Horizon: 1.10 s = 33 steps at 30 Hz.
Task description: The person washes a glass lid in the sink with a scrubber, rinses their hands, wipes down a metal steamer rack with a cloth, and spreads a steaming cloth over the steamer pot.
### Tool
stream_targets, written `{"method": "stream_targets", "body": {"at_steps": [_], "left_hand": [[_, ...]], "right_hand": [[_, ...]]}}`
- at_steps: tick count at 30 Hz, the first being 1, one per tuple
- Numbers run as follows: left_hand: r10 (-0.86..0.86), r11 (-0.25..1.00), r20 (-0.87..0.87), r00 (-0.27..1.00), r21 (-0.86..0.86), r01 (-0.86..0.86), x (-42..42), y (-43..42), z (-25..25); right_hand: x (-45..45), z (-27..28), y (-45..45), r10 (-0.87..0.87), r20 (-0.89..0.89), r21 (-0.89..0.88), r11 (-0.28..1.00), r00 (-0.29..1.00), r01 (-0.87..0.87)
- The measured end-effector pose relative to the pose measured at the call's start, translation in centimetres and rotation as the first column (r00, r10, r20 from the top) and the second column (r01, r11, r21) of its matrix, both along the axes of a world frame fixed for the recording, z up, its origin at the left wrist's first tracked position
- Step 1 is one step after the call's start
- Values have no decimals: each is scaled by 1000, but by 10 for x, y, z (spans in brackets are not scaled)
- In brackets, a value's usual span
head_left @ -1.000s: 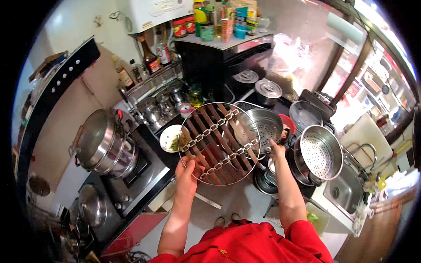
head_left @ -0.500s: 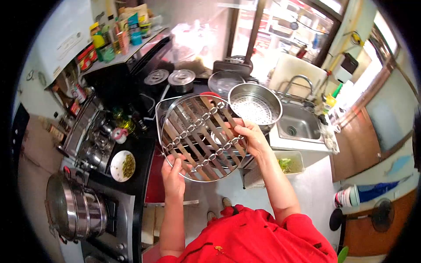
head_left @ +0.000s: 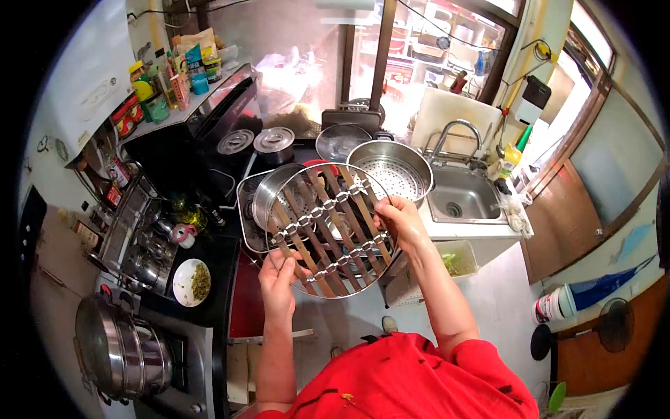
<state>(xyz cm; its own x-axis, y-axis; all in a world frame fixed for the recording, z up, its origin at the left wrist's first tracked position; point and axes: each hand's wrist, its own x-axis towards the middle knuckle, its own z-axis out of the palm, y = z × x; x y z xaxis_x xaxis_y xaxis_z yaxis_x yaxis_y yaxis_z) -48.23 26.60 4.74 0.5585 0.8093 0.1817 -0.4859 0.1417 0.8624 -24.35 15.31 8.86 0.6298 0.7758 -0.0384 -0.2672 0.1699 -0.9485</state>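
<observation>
A round steaming rack [head_left: 341, 229], made of slats joined by metal links inside a wire ring, is held tilted in front of me. My left hand [head_left: 279, 288] pinches its lower left rim, thumb on top. At the right rim, my right hand [head_left: 403, 221] is closed around the edge. Through the slats I see a steel pot [head_left: 269, 199] in a wire basket [head_left: 246, 227], partly hidden by the rack. Beyond my right hand stands a steamer pot [head_left: 420, 169] with a perforated bottom.
A sink [head_left: 481, 204] with a curved faucet lies at right. On the left counter are a white bowl [head_left: 183, 283] of green food and a stacked steamer [head_left: 115, 349] on the stove. Two lidded pots stand at the back. A bin [head_left: 464, 258] with greens is below the sink.
The view has shifted, so the room appears further left. The rack has tilted and moved slightly right relative to the counter, showing more of the pot behind it. Both hands keep their hold.
</observation>
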Motion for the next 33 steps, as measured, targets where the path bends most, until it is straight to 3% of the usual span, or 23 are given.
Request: {"method": "stream_targets", "body": {"at_steps": [8, 11, 13, 15, 17, 19, 22, 23, 25, 26, 27, 29, 31, 33], "left_hand": [[-24, 999, -26, 999, -42, 23, 49, -9, 2], [-7, 1000, -14, 1000, -19, 6, 111, -28, 6], [-105, 967, 96, 990, -221, 124, 122, -41, 28], [-151, 961, 111, 982, -214, 172, 154, -44, 20], [-136, 957, 126, 983, -240, 163, 195, -56, 21], [-137, 963, 109, 985, -219, 158, 207, -62, 26], [-186, 965, 90, 978, -171, 199, 243, -71, 25], [-135, 952, 60, 989, -269, 146, 264, -83, 23], [-140, 949, 55, 989, -279, 149, 270, -85, 18], [-110, 944, 25, 994, -311, 112, 281, -90, 11], [-131, 958, 37, 991, -252, 136, 281, -86, 4], [10, 962, -76, 997, -272, -31, 284, -93, 10], [2, 958, -10, 1000, -287, -5, 278, -85, -8], [-63, 969, 20, 998, -238, 66, 266, -78, -22]], "right_hand": [[49, -7, -7, 29, -55, 61, 998, 998, -26], [97, -12, -23, 57, -90, 125, 991, 994, -45], [105, 0, -29, 75, -151, 145, 988, 986, -53], [139, 6, -48, 191, -165, 224, 963, 968, -152], [176, 4, -69, 90, -60, 160, 984, 994, -79], [185, 7, -74, 11, -116, 165, 986, 993, 9], [229, -12, -89, -78, 31, 40, 996, 996, 77], [248, -15, -103, -3, 7, 32, 999, 1000, 3], [264, -24, -109, 74, -3, 13, 997, 997, -74], [282, -37, -121, 78, -87, -15, 997, 993, -80], [289, -39, -123, 96, -75, -35, 994, 993, -99], [328, -75, -146, -4, 28, -179, 984, 1000, 9], [352, -99, -158, -6, 4, -158, 987, 1000, 6], [375, -132, -176, -174, -16, -154, 973, 985, 169]]}}
